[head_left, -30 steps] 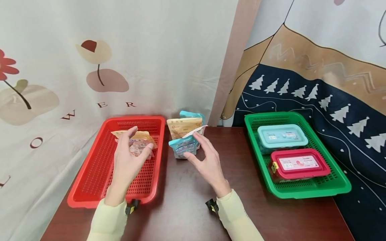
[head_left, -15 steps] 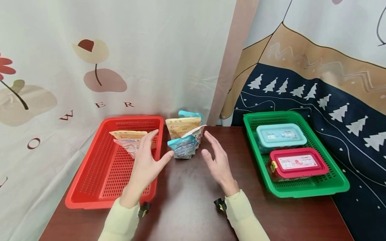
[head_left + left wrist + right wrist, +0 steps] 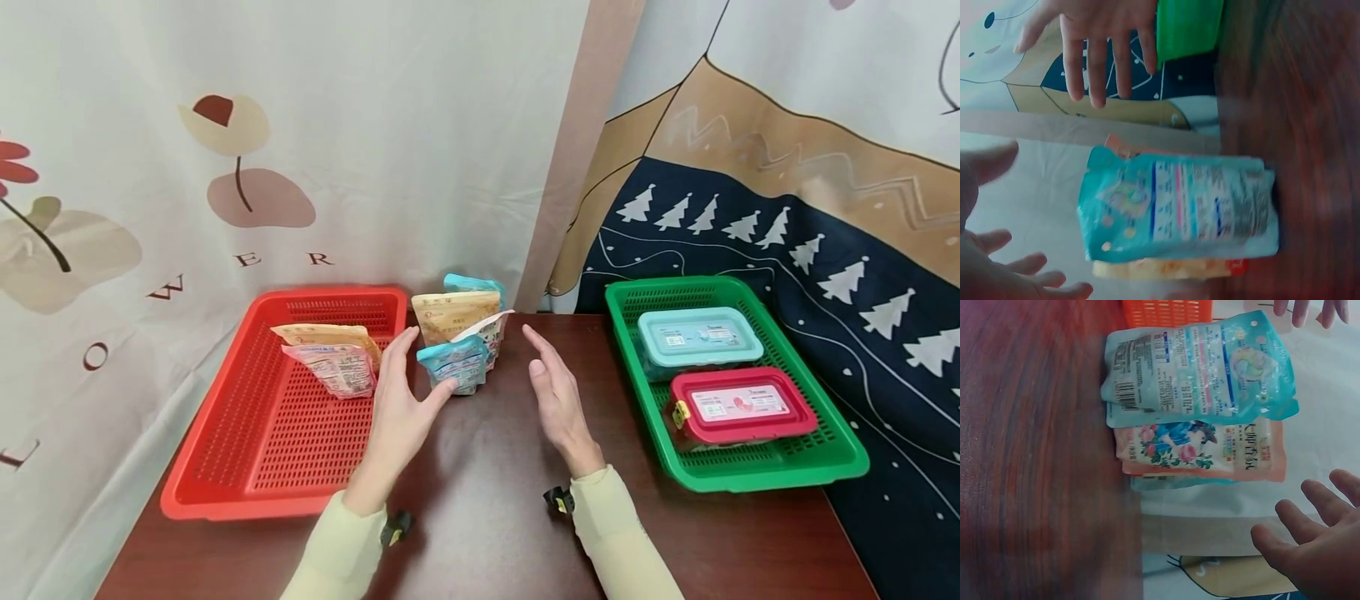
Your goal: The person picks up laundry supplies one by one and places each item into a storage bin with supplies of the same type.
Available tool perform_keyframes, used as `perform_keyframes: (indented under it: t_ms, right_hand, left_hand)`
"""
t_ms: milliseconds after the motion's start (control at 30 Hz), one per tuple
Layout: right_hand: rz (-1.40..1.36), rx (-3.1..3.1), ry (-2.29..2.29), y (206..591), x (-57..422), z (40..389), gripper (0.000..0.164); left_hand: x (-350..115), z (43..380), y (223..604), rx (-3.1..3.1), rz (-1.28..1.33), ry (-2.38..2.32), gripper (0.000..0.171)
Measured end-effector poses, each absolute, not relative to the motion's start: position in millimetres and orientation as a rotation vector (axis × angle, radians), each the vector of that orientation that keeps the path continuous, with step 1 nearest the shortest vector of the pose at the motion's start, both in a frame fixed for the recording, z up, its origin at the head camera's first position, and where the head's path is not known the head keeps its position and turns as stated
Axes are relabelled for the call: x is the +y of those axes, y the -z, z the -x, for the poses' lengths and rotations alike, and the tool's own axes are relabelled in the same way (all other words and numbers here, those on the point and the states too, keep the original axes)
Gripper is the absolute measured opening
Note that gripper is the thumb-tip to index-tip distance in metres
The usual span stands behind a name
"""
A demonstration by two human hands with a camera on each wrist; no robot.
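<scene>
Several stand-up pouches are bunched on the table between two baskets. In front is a turquoise pouch (image 3: 457, 362) with printed text and a barcode; behind it are a tan pouch (image 3: 446, 315), a peach flowered pouch (image 3: 1194, 447) and another blue pouch (image 3: 474, 284). My left hand (image 3: 401, 417) is at the left of the bunch, thumb and fingers spread apart, its thumb tip overlapping the turquoise pouch's lower edge in the head view. To the right of the pouches, my right hand (image 3: 558, 404) is held with fingers extended, apart from them. Neither hand holds anything.
At left, a red basket (image 3: 225, 417) holds a tan pouch (image 3: 326, 335) and a pink pouch (image 3: 341, 371). The green basket (image 3: 787, 477) at right contains a light-blue lidded box (image 3: 701, 337) and a crimson lidded box (image 3: 742, 406). Curtains (image 3: 420, 167) hang behind the table.
My left hand has moved right from over the red basket to beside the pouches. My right hand has drawn back rightward from the turquoise pouch. The pouches stay in place.
</scene>
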State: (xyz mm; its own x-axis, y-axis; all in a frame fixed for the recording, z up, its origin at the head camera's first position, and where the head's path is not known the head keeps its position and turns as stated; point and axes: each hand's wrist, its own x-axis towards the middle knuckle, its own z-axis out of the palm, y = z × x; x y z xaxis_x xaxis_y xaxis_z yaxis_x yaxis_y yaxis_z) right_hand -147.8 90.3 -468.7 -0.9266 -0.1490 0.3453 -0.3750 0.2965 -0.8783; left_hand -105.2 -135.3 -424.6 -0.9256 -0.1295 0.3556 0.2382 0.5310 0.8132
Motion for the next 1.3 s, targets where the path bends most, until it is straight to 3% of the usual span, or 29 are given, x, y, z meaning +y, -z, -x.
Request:
perform_keyframes:
  t_ms: [367,767,1300]
  right_hand:
    - [-0.41,-2.389,-1.807,479,84,160,0.057]
    - [-0.416,-2.33,-1.984,480,67,174,0.052]
    - [-0.423,-2.376,-1.957,482,44,189,0.05]
  left_hand:
    - [-123,115,432,-2.365,-0.008,1.405,0.082]
    - [-115,127,445,-2.15,-0.206,1.794,0.074]
    - [-113,131,447,-2.088,-0.286,1.93,0.047]
